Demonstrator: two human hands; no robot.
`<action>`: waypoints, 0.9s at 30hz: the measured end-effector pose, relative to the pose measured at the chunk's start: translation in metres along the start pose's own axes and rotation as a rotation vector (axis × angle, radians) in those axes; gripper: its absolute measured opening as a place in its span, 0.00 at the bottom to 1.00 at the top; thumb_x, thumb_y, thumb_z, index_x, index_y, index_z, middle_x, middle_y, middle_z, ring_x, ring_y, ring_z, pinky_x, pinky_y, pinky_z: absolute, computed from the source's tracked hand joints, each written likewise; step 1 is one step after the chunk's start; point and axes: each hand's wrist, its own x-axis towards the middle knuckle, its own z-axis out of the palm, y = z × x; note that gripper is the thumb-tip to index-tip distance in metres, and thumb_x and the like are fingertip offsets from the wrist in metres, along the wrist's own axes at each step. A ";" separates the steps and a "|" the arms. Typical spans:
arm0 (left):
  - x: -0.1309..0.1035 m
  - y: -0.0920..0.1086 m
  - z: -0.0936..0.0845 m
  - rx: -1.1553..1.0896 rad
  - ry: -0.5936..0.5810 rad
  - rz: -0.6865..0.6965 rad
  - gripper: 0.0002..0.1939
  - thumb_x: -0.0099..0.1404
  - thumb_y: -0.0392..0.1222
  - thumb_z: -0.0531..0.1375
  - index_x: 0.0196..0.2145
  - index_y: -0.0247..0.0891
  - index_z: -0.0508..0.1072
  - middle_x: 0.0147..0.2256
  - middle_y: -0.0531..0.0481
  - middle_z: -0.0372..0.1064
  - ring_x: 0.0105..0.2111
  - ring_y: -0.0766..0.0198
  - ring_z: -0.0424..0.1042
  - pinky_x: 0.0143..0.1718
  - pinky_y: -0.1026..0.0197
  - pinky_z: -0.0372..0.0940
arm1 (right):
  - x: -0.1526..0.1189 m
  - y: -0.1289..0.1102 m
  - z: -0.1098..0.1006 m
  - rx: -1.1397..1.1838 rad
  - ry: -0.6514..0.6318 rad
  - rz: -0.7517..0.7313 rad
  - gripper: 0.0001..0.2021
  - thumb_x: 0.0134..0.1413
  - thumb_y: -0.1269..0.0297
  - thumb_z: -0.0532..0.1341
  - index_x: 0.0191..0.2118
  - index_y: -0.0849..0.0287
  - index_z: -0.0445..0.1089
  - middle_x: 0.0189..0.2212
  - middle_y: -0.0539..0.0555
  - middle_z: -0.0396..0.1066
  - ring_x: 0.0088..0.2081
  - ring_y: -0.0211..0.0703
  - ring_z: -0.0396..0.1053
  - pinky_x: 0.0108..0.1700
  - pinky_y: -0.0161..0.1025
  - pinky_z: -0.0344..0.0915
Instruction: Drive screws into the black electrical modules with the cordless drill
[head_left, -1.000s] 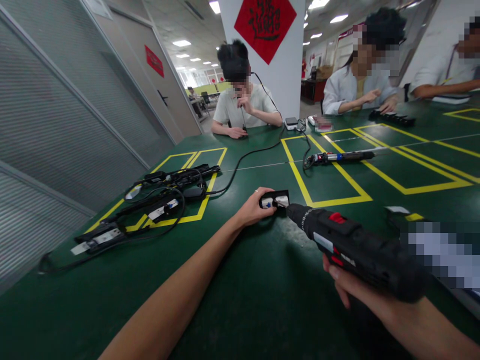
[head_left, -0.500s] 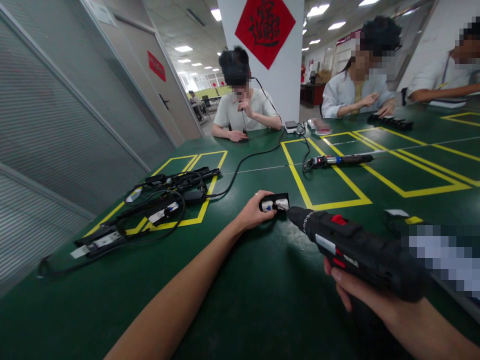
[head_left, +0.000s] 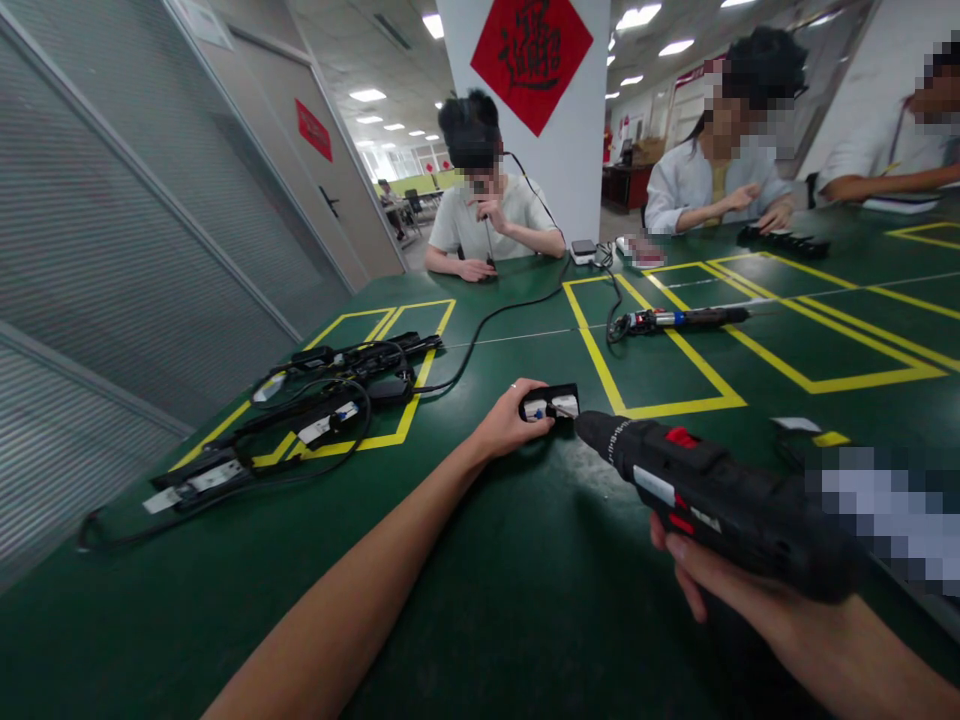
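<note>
On the near middle of the green table (head_left: 480, 560), my left hand (head_left: 510, 420) is gripping the left end of a small black case (head_left: 566, 394). Inside the case there are white parts, and one has a blue spot. To the right, my right hand (head_left: 720, 575) is closed around a black drill (head_left: 697, 480) with red buttons; its bit reaches the case.

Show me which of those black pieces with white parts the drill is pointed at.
The small black housing in the left hand. The drill in the right hand points at it; the black pieces farther left lie unheld.
</note>
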 end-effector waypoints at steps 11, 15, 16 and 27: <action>0.000 0.000 0.000 -0.013 -0.002 -0.009 0.25 0.54 0.42 0.62 0.50 0.39 0.65 0.47 0.45 0.66 0.47 0.56 0.67 0.51 0.54 0.63 | -0.003 -0.008 0.000 -0.010 0.002 -0.004 0.21 0.53 0.42 0.56 0.22 0.53 0.68 0.25 0.51 0.70 0.32 0.48 0.68 0.40 0.45 0.61; 0.000 0.000 0.000 -0.022 0.000 -0.021 0.25 0.54 0.43 0.62 0.50 0.38 0.65 0.47 0.45 0.66 0.47 0.56 0.67 0.50 0.53 0.63 | -0.002 -0.007 0.001 -0.002 0.003 -0.021 0.22 0.53 0.42 0.55 0.20 0.53 0.67 0.26 0.52 0.71 0.34 0.50 0.68 0.39 0.45 0.61; 0.000 0.000 0.000 -0.024 0.001 -0.022 0.25 0.54 0.43 0.62 0.50 0.38 0.65 0.47 0.45 0.66 0.47 0.55 0.67 0.50 0.53 0.63 | -0.002 -0.007 0.001 0.011 0.008 -0.025 0.21 0.53 0.42 0.55 0.21 0.53 0.68 0.24 0.51 0.69 0.32 0.48 0.67 0.39 0.45 0.61; -0.001 -0.002 0.001 -0.050 -0.002 -0.030 0.26 0.54 0.42 0.62 0.51 0.38 0.64 0.46 0.45 0.66 0.45 0.56 0.68 0.48 0.54 0.64 | -0.001 -0.004 0.003 0.051 0.014 -0.044 0.20 0.53 0.43 0.56 0.24 0.53 0.69 0.23 0.50 0.68 0.31 0.48 0.67 0.34 0.43 0.60</action>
